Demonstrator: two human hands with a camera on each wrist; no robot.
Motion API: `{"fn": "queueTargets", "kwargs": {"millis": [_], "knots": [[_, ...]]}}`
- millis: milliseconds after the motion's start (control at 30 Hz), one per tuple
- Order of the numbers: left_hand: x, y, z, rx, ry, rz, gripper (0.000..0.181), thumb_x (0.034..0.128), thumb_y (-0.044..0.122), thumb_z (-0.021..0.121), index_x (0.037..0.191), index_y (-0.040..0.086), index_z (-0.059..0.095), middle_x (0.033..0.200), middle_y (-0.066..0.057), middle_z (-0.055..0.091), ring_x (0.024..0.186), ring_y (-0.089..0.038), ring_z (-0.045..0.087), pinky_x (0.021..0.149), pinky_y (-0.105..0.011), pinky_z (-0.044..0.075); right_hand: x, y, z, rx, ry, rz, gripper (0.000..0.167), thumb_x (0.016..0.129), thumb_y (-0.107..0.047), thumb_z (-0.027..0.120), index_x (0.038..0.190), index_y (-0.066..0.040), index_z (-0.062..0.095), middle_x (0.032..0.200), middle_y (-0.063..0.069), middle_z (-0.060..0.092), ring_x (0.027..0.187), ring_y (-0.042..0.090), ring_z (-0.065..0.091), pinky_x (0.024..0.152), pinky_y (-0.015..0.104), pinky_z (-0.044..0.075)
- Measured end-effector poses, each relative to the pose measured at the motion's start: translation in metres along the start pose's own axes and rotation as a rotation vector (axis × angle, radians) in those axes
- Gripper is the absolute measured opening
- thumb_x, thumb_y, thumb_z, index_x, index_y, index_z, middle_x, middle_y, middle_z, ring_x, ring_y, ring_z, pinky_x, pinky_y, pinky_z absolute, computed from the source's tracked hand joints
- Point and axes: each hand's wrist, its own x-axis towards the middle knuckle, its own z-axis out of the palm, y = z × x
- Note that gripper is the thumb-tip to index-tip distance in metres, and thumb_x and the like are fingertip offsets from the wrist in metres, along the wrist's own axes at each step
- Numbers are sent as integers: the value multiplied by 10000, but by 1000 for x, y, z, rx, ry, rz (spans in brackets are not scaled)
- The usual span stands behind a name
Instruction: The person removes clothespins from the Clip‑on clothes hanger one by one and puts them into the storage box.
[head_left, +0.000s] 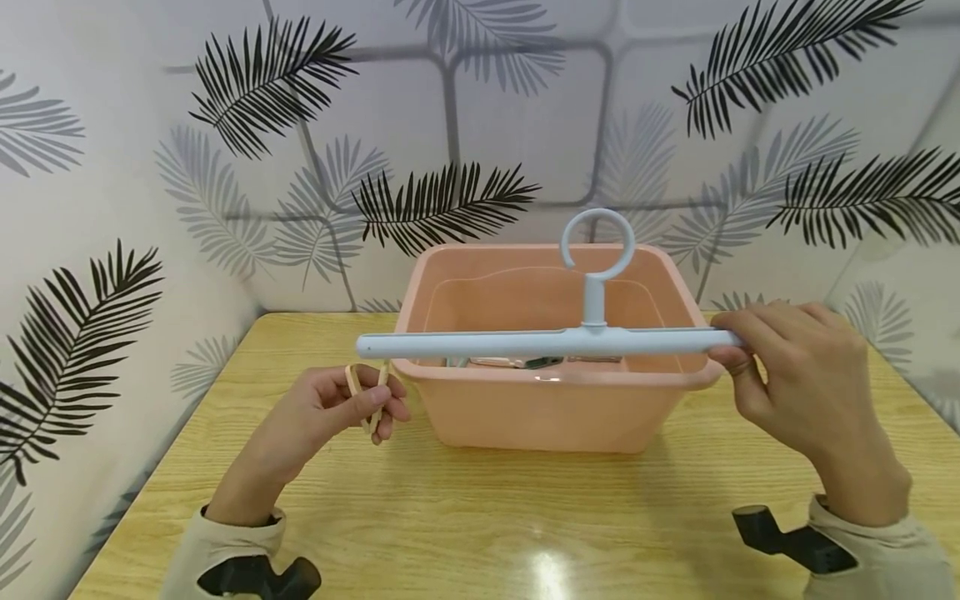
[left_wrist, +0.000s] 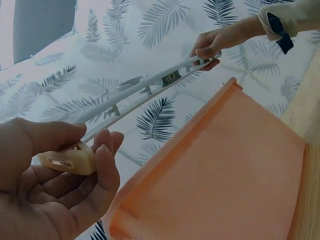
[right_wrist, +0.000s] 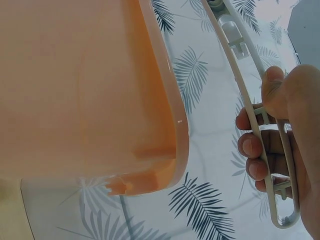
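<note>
A light blue hanger [head_left: 480, 343] with a ring-shaped hook on top is held level, in front of and above the basin. My right hand [head_left: 802, 375] grips its right end. In the right wrist view that end shows as a narrow loop frame [right_wrist: 272, 200], with the fingers curled round it. My left hand [head_left: 322, 408] pinches a pale yellow clothespin [left_wrist: 70, 159] between thumb and fingers, just below the hanger's left end. Whether the clothespin touches the hanger, I cannot tell.
A pink plastic basin [head_left: 540, 412] stands on the wood-grain table [head_left: 465, 517] behind the hanger. Several small items [head_left: 543, 362] lie inside it, partly hidden by the hanger and rim. A leaf-patterned wall covering [head_left: 510, 125] closes off the back and the left side.
</note>
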Motion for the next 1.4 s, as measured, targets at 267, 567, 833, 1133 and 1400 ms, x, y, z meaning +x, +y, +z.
{"fn": "queueTargets", "kwargs": {"millis": [267,567,833,1133,1400], "knots": [[-3,14,21,611,310,22,111,943,131,629,883,50,675,742,12,688,561,-76,606,516,-262,505,1,-1,1,-9,-11,-18,506,1001,-414,427,815,-4,659,676,112,626,564,318,567,532,431,382],[-9,16,40,1031,536,232,356,826,12,726,609,127,468,558,59,536,458,-2,461,443,-173,401,2,-3,2,18,-20,-21,508,1006,-402,418,841,15,657,690,126,617,597,328,568,547,438,377],[-10,16,52,1242,639,332,141,771,-10,731,752,12,593,504,44,507,409,-20,367,373,-228,324,3,-12,6,35,-9,-31,463,1006,-367,406,806,-24,645,711,104,649,637,321,626,549,453,411],[-10,21,52,1191,574,279,240,802,14,739,712,89,530,530,102,388,458,4,284,406,-189,270,4,-14,8,46,-13,-24,401,962,-295,403,797,-17,641,714,113,646,650,338,624,561,467,418],[-13,24,50,1178,558,236,207,798,7,745,725,72,562,533,99,446,460,-3,345,431,-206,341,2,-12,7,43,-14,-20,449,986,-331,395,818,-5,654,721,125,650,645,346,616,555,466,413]]}}
